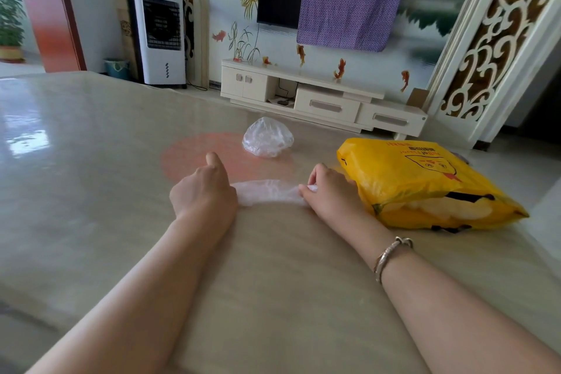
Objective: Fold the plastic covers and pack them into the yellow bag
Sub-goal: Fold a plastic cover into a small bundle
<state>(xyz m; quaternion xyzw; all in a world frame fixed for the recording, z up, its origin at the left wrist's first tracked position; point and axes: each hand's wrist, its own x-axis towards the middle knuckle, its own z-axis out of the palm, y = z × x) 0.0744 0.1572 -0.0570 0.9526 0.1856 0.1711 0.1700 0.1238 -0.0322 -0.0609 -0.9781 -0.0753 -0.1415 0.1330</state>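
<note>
Gripping one end of a thin, crumpled clear plastic cover [268,191], the left hand [204,188] curls its fingers, thumb up, while the right hand [329,190] pinches the other end; both sets of fingertips are hidden. The cover lies stretched on the surface [91,161], a bundled clear cover [268,137] beyond, the yellow bag [422,182] beside the right hand.

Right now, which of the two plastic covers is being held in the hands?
The flattened plastic cover, stretched between the left hand and right hand. The bunched cover sits untouched farther back on the table.
</note>
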